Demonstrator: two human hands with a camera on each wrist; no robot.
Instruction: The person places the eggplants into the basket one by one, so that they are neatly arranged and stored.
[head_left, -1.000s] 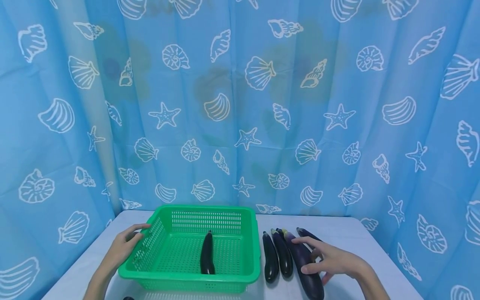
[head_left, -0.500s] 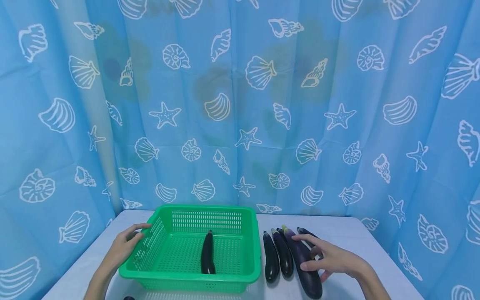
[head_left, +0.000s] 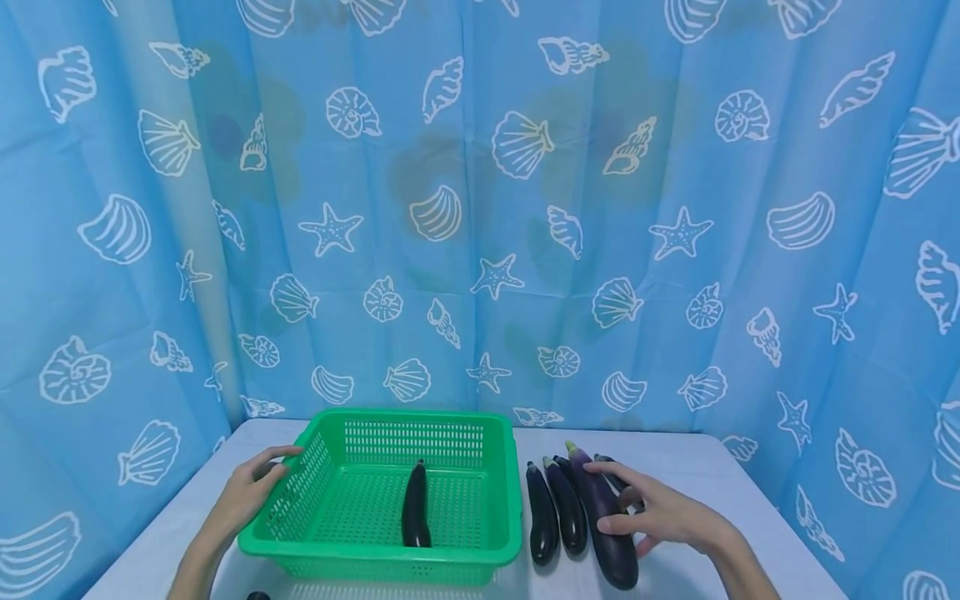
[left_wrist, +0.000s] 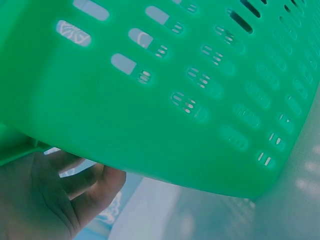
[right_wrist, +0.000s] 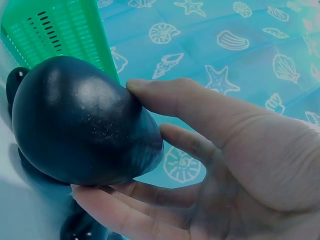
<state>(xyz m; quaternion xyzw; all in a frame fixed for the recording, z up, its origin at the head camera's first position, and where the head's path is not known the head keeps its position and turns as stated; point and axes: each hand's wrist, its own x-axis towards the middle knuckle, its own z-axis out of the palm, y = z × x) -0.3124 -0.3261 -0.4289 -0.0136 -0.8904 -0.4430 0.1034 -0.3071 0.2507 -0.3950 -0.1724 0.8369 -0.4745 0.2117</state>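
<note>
My right hand grips a large dark purple eggplant with a pale green stem end, thumb on one side and fingers on the other. In the right wrist view the eggplant's rounded end faces the camera, over other eggplants. My left hand holds the left rim of a green plastic basket. The left wrist view shows this hand's fingers at the edge of the perforated basket wall, partly hidden behind it. One dark eggplant lies inside the basket.
Right of the basket, dark eggplants lie side by side on the white tabletop. Another eggplant is partly hidden behind my right hand. A small dark end shows at the bottom edge. A blue shell-patterned curtain surrounds the table.
The large eggplant in my right hand has shifted up and slightly away, its lower end now farther from the bottom edge. The left hand and basket stay put.
</note>
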